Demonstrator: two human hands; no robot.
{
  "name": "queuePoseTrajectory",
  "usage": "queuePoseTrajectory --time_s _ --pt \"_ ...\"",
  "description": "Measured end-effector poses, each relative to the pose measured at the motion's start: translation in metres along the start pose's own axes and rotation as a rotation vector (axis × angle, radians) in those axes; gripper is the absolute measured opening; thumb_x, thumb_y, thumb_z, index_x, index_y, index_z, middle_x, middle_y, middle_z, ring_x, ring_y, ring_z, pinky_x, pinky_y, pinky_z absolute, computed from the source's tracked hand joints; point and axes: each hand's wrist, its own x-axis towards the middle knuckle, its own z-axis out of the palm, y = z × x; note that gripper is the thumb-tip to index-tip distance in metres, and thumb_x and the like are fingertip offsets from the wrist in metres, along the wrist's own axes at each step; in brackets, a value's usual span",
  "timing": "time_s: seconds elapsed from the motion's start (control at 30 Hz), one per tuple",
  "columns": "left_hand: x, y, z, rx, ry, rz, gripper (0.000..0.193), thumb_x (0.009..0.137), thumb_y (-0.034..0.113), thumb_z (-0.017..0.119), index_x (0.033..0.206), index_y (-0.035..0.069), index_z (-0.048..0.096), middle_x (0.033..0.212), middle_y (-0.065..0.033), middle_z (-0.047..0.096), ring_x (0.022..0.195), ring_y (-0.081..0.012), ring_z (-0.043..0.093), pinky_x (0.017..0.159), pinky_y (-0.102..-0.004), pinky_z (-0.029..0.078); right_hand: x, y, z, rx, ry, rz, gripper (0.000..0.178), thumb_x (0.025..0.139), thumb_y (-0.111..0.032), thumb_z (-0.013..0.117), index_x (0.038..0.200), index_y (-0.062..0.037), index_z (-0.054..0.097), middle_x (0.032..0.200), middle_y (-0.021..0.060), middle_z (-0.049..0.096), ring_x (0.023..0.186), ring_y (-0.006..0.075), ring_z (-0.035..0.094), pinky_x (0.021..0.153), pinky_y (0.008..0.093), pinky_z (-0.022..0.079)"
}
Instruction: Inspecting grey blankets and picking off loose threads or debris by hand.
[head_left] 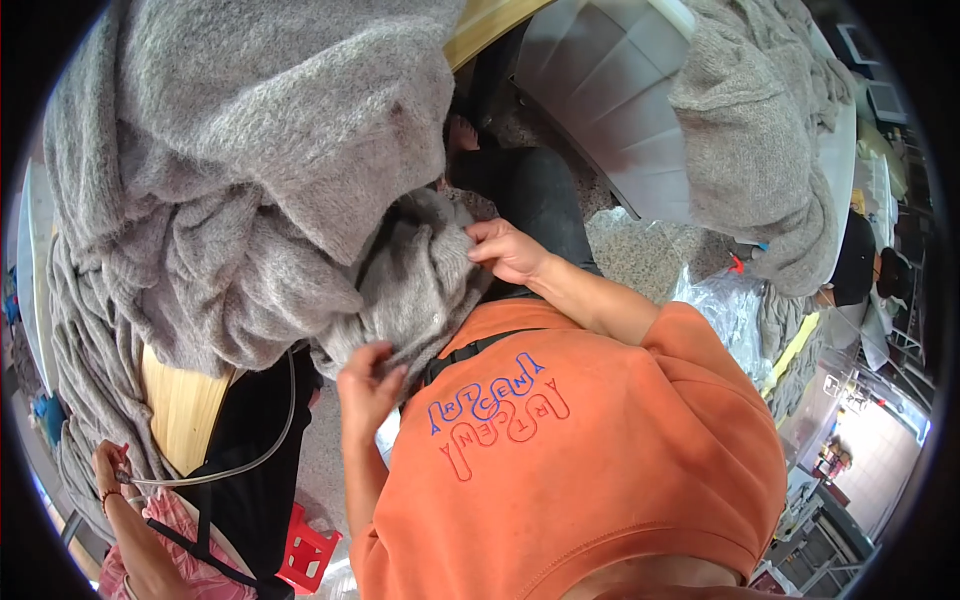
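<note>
A fuzzy grey knitted garment lies bunched over my lap, beside a larger heap of the same knit. With fingers and thumb pinched together, my right hand grips its right edge. My left hand is at the near left edge of the knit, its fingers loosely curled and the thumb apart from them. Whether its fingertips touch the cloth is hard to tell. Folds hide the far part of the garment.
A big grey knit pile covers the wooden tabletop at left. More knitwear drapes over a pale bin. Clear plastic lies at right. Another person's hand and a red plastic stool are at lower left.
</note>
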Motion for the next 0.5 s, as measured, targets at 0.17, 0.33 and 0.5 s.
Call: queuePoseTrajectory --time_s 0.17,0.33,0.5 --pt "0.063 0.062 -0.016 -0.080 0.027 0.340 0.035 0.067 0.012 0.061 0.099 0.000 0.052 0.095 -0.0123 0.053 0.085 -0.0224 0.052 0.074 -0.0291 0.041 -0.029 -0.023 0.030 0.401 -0.350 -0.062 0.032 0.057 -0.002 0.053 0.085 0.0139 0.057 0.087 0.0189 0.060 0.084 0.0268 0.058 0.082 0.0362 0.043" --pt "0.090 0.084 0.000 -0.192 -0.181 0.443 0.028 0.069 0.009 0.062 0.094 -0.001 0.054 0.086 -0.0103 0.056 0.079 -0.0187 0.054 0.070 -0.0276 0.043 -0.049 -0.045 0.064 0.187 -0.379 -0.030 0.036 0.056 -0.003 0.053 0.086 0.0158 0.057 0.089 0.0203 0.060 0.085 0.0271 0.058 0.082 0.0368 0.043" --pt "0.075 0.062 0.005 -0.642 -0.345 0.108 0.007 0.070 0.000 0.061 0.073 0.000 0.054 0.061 -0.0007 0.053 0.054 -0.0068 0.049 0.052 -0.0186 0.040 -0.051 -0.054 0.043 0.064 -0.222 -0.241 0.033 0.058 -0.004 0.053 0.085 0.0141 0.057 0.086 0.0194 0.060 0.086 0.0252 0.057 0.079 0.0345 0.043"
